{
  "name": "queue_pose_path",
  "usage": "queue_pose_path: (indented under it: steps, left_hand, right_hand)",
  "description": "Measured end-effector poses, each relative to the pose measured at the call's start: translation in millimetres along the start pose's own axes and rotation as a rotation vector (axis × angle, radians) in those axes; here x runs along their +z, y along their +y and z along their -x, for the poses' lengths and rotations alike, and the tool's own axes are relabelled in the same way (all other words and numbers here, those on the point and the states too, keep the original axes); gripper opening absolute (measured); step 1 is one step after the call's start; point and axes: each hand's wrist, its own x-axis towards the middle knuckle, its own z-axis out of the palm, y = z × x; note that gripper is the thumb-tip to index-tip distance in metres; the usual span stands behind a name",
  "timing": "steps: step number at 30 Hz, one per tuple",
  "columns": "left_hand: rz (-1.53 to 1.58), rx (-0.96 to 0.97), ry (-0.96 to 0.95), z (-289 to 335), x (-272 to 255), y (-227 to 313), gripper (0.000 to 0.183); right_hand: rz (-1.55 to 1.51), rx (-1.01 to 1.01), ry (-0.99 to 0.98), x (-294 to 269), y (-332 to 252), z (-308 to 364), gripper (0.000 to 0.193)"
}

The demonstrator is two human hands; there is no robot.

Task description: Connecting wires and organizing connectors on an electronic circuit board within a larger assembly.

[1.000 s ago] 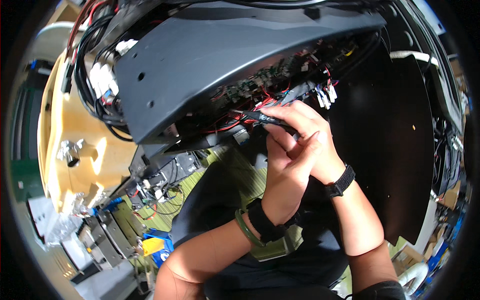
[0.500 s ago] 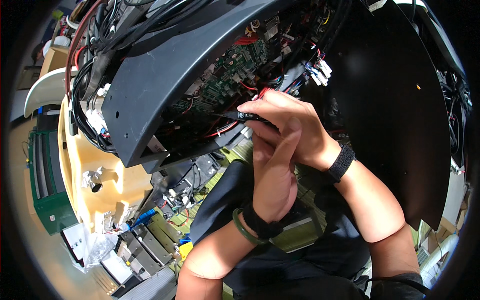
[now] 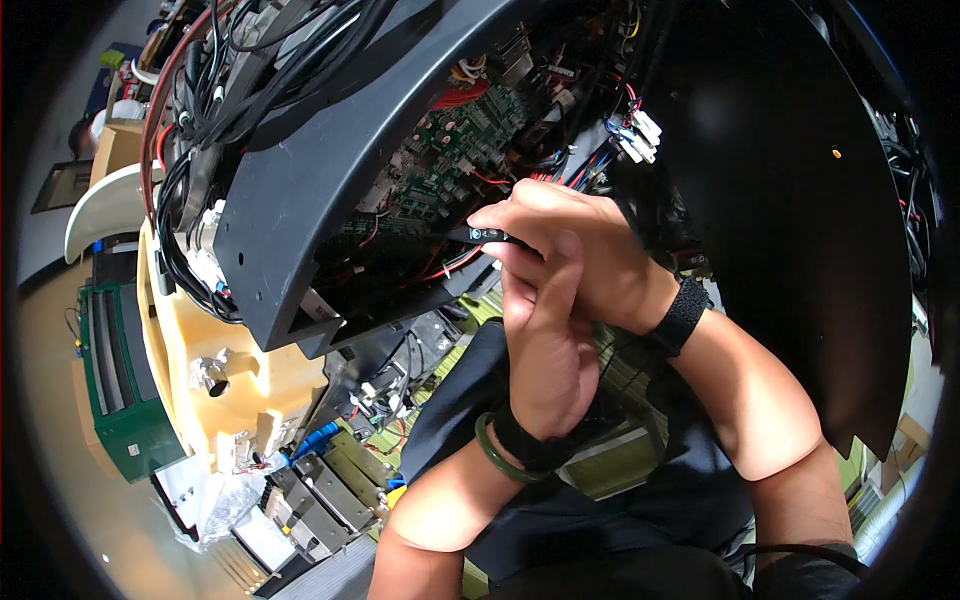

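Note:
My right hand (image 3: pixel 590 250) pinches a slim black pointed tool (image 3: pixel 488 236) with pale printed marks. Its tip points left into the open housing, toward the wires below a green circuit board (image 3: pixel 450 150). Under and against the right hand is my left hand (image 3: pixel 548 370), thumb up and fingers curled; what they grip, if anything, is hidden behind the hands. The dark grey metal housing (image 3: pixel 290 190) surrounds the board. Red and black wires (image 3: pixel 462 262) run along its lower inner edge.
White connectors (image 3: pixel 636 135) hang from wires above my right hand. A large black panel (image 3: pixel 780 250) stands at right. Black cables (image 3: pixel 200 110) drape over the housing's left. At lower left are a cream plastic shell (image 3: pixel 265 380), a green case (image 3: pixel 130 430) and grey metal parts (image 3: pixel 335 495).
The whole view has shifted slightly, with the surroundings at left sliding right and down. Both hands keep nearly the same pose, and the tool stays in my right hand.

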Motion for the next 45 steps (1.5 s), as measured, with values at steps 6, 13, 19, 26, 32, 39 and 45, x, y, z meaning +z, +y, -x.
queue_pose_path:
  steps: [6, 13, 19, 26, 32, 39, 45]
  left_hand:
    - [-0.025, -0.027, 0.017, -2.3, 5.5, 0.7, 0.053]
    - [-0.009, -0.049, 0.028, -2.7, 4.7, -0.6, 0.054]
    - [-0.034, -0.019, 0.018, -2.6, 6.0, -0.4, 0.054]
    - [-0.004, -0.035, 0.025, -2.8, 4.2, -2.0, 0.054]
    - [-0.021, 0.021, 0.022, -0.7, 1.2, -4.4, 0.049]
    - [-0.002, 0.009, 0.025, -1.5, 4.2, -2.9, 0.046]
    - [-0.007, 0.047, 0.015, -0.1, 2.0, -4.7, 0.042]
  right_hand:
    - [-0.014, 0.023, -0.004, 2.4, 2.3, 3.2, 0.027]
    - [-0.036, 0.016, 0.010, 1.1, 1.2, 2.4, 0.029]
    - [-0.016, 0.024, 0.009, 3.2, 3.8, 3.7, 0.028]
    - [0.007, 0.005, 0.048, 5.5, 2.5, 4.5, 0.031]
    - [-0.047, -0.005, 0.028, -1.0, -0.4, 0.9, 0.033]
    - [-0.013, 0.011, 0.018, 2.5, 1.3, 3.4, 0.033]
    - [-0.046, 0.015, 0.025, -0.2, -1.3, 1.8, 0.030]
